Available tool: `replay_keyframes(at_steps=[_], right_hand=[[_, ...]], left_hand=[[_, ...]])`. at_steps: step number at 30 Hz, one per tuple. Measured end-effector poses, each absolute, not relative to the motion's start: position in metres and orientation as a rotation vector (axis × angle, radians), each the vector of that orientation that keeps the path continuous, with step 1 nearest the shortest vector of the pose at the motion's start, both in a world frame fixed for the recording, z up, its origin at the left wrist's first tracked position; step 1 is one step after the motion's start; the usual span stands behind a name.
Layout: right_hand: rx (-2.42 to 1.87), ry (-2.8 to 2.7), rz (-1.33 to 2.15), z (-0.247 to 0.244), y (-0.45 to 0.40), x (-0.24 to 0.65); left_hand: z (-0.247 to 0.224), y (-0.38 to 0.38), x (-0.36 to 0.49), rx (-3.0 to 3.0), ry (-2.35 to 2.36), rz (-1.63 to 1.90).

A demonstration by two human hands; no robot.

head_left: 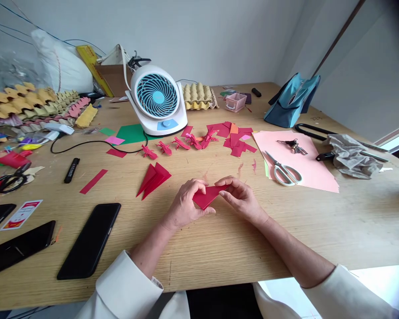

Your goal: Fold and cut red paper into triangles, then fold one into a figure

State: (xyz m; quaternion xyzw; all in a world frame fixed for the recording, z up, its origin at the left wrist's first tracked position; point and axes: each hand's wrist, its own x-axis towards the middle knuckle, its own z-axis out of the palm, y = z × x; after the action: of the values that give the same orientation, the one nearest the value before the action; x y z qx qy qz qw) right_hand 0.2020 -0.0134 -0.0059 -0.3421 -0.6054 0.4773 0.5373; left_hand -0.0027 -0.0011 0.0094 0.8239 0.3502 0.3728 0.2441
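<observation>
A small folded red paper (206, 197), triangular with its point toward me, is between my two hands just above the table. My left hand (190, 201) grips its left side, fingers curled over the top and thumb below. At the right corner, my right hand (241, 197) pinches the paper between thumb and fingers. Left of my hands lie folded red paper triangles (154, 179), overlapping. Behind them a row of small folded red paper figures (180, 143) stretches toward a pile of red paper pieces (234, 138).
A white fan (158, 99) stands at the back. Phones (89, 239), a black marker (72, 170) and a red strip (93, 181) lie to the left. Scissors (283, 169) and keys rest on pink paper (310, 166) at the right, near a blue bag (291, 102).
</observation>
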Motion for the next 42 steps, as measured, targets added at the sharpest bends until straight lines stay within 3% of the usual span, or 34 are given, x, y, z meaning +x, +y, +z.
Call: replay_keyframes(at_steps=[42], right_hand=[[-0.821, -1.497, 1.075, -0.015, -0.008, 0.207]], left_hand=[[0.022, -0.006, -0.007, 2.144, 0.908, 0.780]])
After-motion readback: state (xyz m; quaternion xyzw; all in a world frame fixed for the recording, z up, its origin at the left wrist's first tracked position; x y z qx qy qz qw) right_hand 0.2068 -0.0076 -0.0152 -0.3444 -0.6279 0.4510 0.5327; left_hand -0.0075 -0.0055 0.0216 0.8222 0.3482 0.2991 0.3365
